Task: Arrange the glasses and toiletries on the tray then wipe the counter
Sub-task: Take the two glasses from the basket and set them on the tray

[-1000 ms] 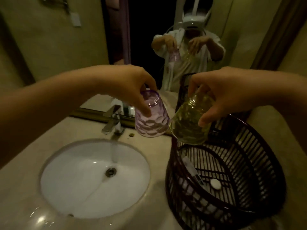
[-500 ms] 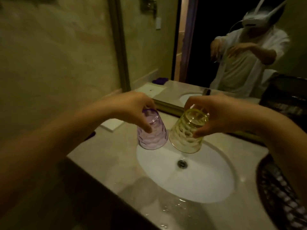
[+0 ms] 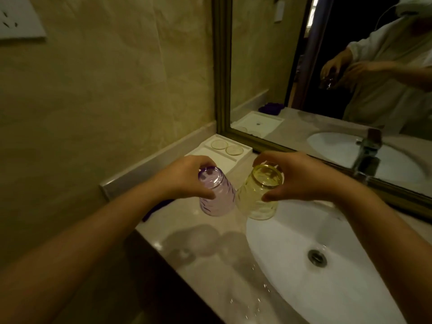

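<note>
My left hand (image 3: 184, 177) grips a purple faceted glass (image 3: 217, 195) upside down by its base. Beside it my right hand (image 3: 301, 176) holds a yellow faceted glass (image 3: 258, 195), also inverted. Both glasses hang side by side above the counter (image 3: 187, 230), at the left rim of the sink. Just beyond them, in the corner by the mirror, lies a white tray (image 3: 236, 160) with two round coasters (image 3: 226, 147) in its back compartment. The tray's nearer part is partly hidden by my hands.
A white oval sink (image 3: 327, 265) with a metal drain fills the right. Water drops lie on the counter's front edge. A framed mirror (image 3: 327, 66) backs the counter, with the faucet (image 3: 367, 160) at right. A dark cloth (image 3: 156, 209) lies by the left wall.
My view and both hands have swung left, from over the dark basket, across the sink, to the counter's left corner. The white tray has come into view. Both glasses stay gripped.
</note>
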`<state>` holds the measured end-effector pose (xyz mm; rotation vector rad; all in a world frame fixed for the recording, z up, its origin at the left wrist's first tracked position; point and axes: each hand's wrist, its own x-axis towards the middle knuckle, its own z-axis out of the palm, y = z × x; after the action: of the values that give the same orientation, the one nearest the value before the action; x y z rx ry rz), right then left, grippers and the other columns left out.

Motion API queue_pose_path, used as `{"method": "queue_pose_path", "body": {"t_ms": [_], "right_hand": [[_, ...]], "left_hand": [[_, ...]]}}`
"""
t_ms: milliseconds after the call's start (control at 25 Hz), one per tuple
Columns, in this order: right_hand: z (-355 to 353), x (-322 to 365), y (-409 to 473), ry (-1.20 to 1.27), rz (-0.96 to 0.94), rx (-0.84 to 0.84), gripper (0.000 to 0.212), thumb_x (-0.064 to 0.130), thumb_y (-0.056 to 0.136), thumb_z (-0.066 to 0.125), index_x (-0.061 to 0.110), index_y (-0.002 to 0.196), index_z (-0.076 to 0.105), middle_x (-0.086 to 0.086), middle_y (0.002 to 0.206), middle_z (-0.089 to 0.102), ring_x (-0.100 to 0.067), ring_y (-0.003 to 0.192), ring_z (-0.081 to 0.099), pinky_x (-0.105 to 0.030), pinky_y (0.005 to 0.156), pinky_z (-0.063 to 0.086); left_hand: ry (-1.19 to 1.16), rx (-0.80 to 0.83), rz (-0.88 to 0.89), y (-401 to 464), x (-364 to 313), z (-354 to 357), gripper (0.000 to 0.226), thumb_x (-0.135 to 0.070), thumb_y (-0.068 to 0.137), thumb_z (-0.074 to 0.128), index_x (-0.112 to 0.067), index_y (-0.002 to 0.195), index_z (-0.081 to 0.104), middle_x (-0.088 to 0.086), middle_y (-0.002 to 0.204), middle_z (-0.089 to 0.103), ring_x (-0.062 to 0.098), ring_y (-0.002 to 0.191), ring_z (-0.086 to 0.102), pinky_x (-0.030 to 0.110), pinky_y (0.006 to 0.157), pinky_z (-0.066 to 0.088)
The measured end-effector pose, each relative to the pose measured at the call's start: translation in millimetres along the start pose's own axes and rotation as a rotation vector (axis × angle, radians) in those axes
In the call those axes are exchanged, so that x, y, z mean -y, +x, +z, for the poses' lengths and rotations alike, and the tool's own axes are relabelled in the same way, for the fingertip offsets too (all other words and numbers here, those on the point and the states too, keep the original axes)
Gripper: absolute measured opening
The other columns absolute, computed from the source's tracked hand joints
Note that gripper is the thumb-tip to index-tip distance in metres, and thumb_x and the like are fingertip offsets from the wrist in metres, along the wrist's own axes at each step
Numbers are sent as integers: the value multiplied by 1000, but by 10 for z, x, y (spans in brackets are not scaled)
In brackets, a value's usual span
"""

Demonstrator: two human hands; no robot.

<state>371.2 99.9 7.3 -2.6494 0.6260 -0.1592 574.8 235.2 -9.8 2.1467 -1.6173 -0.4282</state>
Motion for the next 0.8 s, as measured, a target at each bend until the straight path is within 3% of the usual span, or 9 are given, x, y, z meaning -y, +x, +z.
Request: {"method": "queue_pose_path", "body": {"t_ms": [240, 400, 480, 600, 800], "right_hand": [[176, -453, 968, 204, 111, -168, 76, 30, 62, 82, 33, 127, 42, 0, 127, 56, -16, 108, 53, -33, 86, 51], [327, -642, 1450, 274, 246, -325, 73, 30, 61, 84, 28, 122, 44, -1, 122, 59, -16, 102, 55, -34, 82, 53], [417, -733, 1634, 257, 312, -359, 71, 32, 60, 84, 27, 120, 45, -1, 119, 61, -20, 102, 58, -38, 80, 54], [536, -843, 1833, 233, 395, -402, 70, 34, 60, 83, 27, 119, 46, -1, 116, 62, -22, 101, 58, -33, 75, 48], [739, -818, 2119, 203, 542, -465, 67, 35, 59, 83, 31, 115, 47, 0, 112, 63, -21, 95, 58, -29, 68, 42]], "left_hand": [[-225, -103, -11, 850, 641, 82, 54, -18, 60, 81, -29, 107, 58, -7, 106, 63, 10, 98, 59, 6, 68, 44], [-353, -152, -95, 1310, 1019, 140, 58, -20, 59, 84, -29, 110, 57, -2, 110, 62, 15, 101, 60, 30, 83, 54], [-362, -159, -103, 1541, 1210, 120, 56, -20, 59, 84, -30, 107, 57, -3, 107, 63, 12, 96, 61, 24, 79, 54], [-394, -181, -115, 1885, 1478, 40, 54, -12, 60, 83, -30, 104, 57, -7, 98, 61, 1, 84, 59, 5, 64, 47], [-406, -131, -80, 2424, 1942, -84, 61, -8, 61, 82, -13, 118, 59, 4, 106, 63, 18, 93, 61, 24, 79, 47]]}}
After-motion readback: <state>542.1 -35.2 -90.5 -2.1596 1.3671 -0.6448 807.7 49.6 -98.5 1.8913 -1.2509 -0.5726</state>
